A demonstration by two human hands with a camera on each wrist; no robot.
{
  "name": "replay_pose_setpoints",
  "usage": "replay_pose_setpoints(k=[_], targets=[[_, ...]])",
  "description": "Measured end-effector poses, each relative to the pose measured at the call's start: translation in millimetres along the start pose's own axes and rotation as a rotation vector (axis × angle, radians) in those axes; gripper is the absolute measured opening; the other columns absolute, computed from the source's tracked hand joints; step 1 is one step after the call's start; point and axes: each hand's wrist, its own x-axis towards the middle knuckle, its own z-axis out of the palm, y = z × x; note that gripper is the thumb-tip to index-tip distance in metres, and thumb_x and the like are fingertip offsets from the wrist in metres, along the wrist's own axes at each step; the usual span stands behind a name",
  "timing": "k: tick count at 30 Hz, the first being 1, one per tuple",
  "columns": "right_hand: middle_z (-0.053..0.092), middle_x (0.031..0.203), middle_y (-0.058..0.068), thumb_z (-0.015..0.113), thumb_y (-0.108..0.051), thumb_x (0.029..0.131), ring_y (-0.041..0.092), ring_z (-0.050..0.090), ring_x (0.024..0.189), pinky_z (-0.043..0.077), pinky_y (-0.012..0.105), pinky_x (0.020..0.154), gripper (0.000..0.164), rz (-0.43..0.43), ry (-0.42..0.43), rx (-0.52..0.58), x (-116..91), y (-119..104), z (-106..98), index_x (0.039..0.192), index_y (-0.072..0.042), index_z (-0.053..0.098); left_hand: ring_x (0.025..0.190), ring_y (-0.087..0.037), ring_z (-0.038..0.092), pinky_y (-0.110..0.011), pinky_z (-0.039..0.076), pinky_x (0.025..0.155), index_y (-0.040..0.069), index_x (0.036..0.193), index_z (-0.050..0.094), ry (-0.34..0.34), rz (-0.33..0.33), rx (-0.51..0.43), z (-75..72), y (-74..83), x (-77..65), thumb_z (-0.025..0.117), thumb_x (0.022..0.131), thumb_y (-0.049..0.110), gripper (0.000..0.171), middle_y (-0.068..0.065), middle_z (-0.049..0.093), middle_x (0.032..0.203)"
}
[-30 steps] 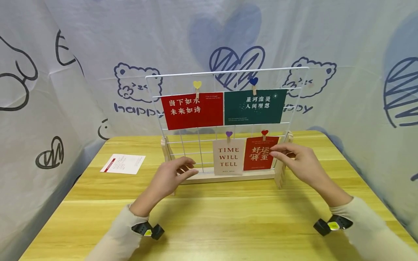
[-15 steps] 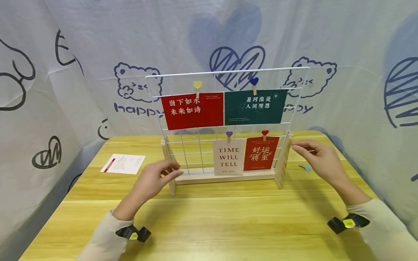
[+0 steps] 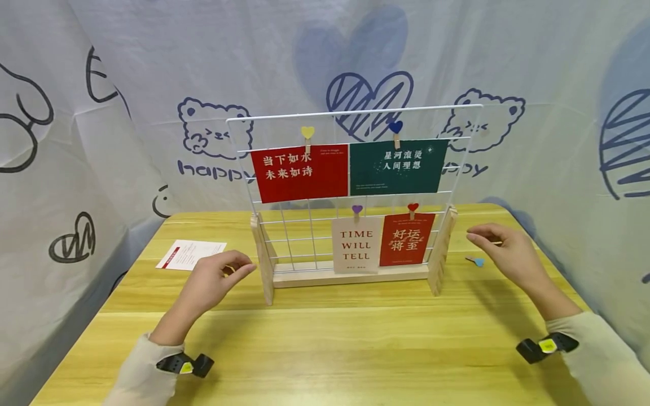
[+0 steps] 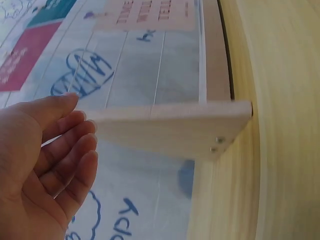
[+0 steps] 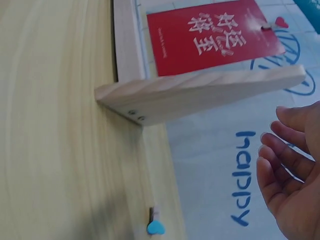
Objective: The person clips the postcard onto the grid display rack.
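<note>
My left hand [image 3: 210, 285] hovers over the table by the rack's left wooden foot, fingers loosely bent with nothing in them. A white card [image 3: 180, 254] with a red stripe lies just behind it, partly covered by the hand in the head view. On the other side, my right hand [image 3: 508, 254] hangs in the air, relaxed and holding nothing. Near it on the table lies a clothespin [image 3: 475, 261] with a light blue heart, also seen in the right wrist view. Between the hands stands a white wire grid rack [image 3: 297, 237] with cards clipped to it.
On the grid's upper part hang a red card [image 3: 299, 183] and a green card [image 3: 398, 180]. Lower right are a cream card [image 3: 354, 254] and a smaller red card [image 3: 403, 248]. Heart clothespins hold them. A printed curtain [image 3: 284, 56] stands behind the wooden table [image 3: 345, 344].
Both hands have drawn apart, the left moving left toward the white card, the right moving right off the small red card. The blue-heart clothespin has come into sight. The hung cards stay in place.
</note>
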Motion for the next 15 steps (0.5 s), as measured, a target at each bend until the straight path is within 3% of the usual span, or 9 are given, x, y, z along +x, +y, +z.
replay_pose_setpoints(k=[3, 6, 15], targets=[[0.069, 0.109, 0.018, 0.058, -0.034, 0.100, 0.037, 0.061, 0.099, 0.049, 0.030, 0.072, 0.035, 0.017, -0.024, -0.017, 0, 6, 2, 0.116, -0.004, 0.069, 0.076, -0.011, 0.062, -0.033, 0.054, 0.069, 0.015, 0.094, 0.072, 0.008, -0.030, 0.006, -4.3, -8.8, -0.8, 0.069, 0.093, 0.027, 0.012, 0.006, 0.069, 0.088], [0.068, 0.108, 0.019, 0.058, -0.034, 0.100, 0.038, 0.061, 0.100, 0.050, 0.040, 0.073, 0.036, 0.025, -0.036, -0.037, 1, 11, 3, 0.116, -0.003, 0.068, 0.078, -0.013, 0.062, -0.034, 0.054, 0.071, 0.013, 0.095, 0.071, 0.012, -0.073, 0.008, -7.7, -19.7, -1.4, 0.067, 0.094, 0.031, 0.018, 0.004, 0.069, 0.089], [0.069, 0.104, 0.019, 0.061, -0.029, 0.099, 0.038, 0.061, 0.097, 0.049, 0.037, 0.070, 0.034, 0.033, -0.062, -0.068, 3, 26, 5, 0.116, -0.001, 0.067, 0.088, -0.026, 0.065, -0.044, 0.054, 0.078, 0.004, 0.111, 0.066, -0.022, -0.191, 0.015, -16.8, -55.0, -4.8, 0.065, 0.095, 0.035, 0.035, -0.009, 0.068, 0.102]])
